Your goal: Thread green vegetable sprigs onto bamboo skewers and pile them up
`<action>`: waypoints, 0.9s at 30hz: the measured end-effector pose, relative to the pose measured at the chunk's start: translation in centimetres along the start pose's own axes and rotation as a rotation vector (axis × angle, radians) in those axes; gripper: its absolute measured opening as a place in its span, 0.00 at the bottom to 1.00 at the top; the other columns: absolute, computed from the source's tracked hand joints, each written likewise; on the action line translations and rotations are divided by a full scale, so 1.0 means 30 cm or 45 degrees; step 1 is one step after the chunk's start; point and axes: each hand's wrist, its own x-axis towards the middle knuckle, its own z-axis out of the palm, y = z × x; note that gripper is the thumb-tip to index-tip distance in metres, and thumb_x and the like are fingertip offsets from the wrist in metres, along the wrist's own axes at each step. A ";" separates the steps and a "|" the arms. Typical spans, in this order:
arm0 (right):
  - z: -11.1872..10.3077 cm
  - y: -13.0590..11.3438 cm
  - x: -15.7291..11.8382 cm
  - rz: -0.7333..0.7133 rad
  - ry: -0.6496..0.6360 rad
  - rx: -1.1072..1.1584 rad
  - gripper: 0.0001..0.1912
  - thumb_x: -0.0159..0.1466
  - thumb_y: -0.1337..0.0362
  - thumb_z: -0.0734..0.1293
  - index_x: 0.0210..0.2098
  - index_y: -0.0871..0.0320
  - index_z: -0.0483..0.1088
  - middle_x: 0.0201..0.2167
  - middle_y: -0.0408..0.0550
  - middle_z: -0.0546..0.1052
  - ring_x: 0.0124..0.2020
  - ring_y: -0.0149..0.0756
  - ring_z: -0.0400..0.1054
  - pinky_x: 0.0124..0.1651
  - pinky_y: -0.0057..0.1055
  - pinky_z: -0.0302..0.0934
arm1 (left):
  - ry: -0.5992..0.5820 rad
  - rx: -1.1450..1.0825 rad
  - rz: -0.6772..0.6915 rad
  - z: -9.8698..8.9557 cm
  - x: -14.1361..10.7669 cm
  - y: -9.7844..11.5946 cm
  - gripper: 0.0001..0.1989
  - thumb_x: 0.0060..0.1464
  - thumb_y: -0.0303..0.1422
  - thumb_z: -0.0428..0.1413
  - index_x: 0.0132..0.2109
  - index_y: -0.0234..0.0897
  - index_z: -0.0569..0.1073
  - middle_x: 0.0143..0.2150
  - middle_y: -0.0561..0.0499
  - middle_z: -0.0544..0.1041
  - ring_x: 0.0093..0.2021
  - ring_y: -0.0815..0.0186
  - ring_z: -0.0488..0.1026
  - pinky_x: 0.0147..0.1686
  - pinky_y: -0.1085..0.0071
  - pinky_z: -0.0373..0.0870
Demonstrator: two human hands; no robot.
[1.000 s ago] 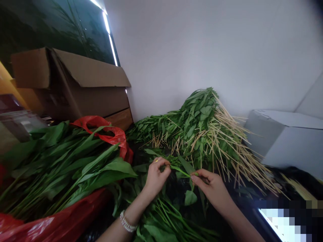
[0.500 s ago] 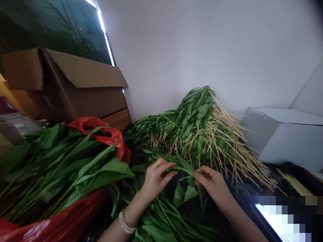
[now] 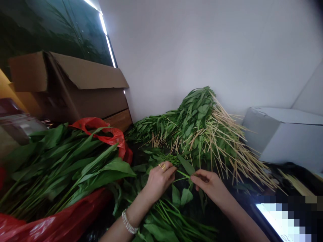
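Observation:
My left hand (image 3: pixel 161 179), with a gold ring and a beaded bracelet, is closed round thin green stems (image 3: pixel 183 174). My right hand (image 3: pixel 208 183) pinches the same stems at their right part, where leaves branch off. A long leaf (image 3: pixel 186 165) points up between the hands, and broad leaves (image 3: pixel 186 196) hang below them. Loose green stems (image 3: pixel 174 215) lie under my wrists. Beyond my hands is a big heap of leafy greens (image 3: pixel 194 107) with pale thin sticks (image 3: pixel 227 134) poking out to the right.
At the left, a red plastic bag (image 3: pixel 68 218) holds long leafy greens (image 3: pixel 75 161). Behind it stands an open cardboard box (image 3: pixel 91 97). A white box (image 3: pixel 292 141) is at the right, with a lit screen (image 3: pixel 280 218) near the lower right corner.
My left fingers have closed more tightly on the stems and turned downward. My right hand has shifted slightly left, and the leaves hanging below have moved a little left.

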 end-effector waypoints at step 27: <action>-0.014 0.032 0.005 -0.041 0.018 0.003 0.14 0.55 0.52 0.68 0.25 0.57 0.73 0.16 0.40 0.71 0.21 0.31 0.63 0.26 0.27 0.55 | 0.413 -0.570 -0.786 -0.032 0.034 -0.120 0.08 0.54 0.31 0.51 0.30 0.36 0.73 0.30 0.52 0.73 0.34 0.66 0.71 0.36 0.71 0.67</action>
